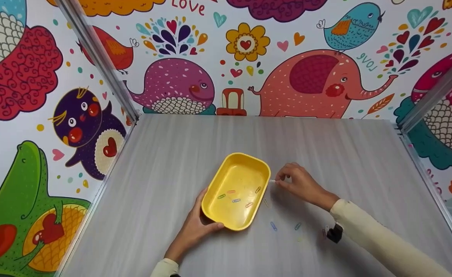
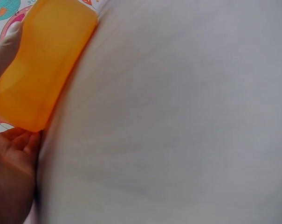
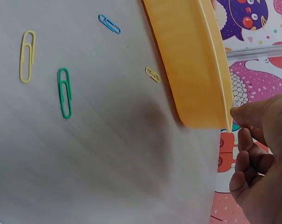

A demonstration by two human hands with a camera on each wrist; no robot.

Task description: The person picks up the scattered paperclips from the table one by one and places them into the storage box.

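A yellow rectangular tray with rounded corners lies on the table, several coloured paper clips inside it. My left hand grips its near-left corner, thumb at the near edge and fingers along the left wall. The left wrist view shows the tray's outer side between thumb and fingers. Just off the tray's right rim, my right hand pinches a whitish paper clip between thumb and forefinger. Right of the tray lie a blue clip, a small yellow clip, a green clip and a larger yellow clip.
The grey wood-grain table carries everything. Near the right sleeve lie a reddish clip and a white one. Cartoon-printed walls with metal edge strips border the table at the back and both sides.
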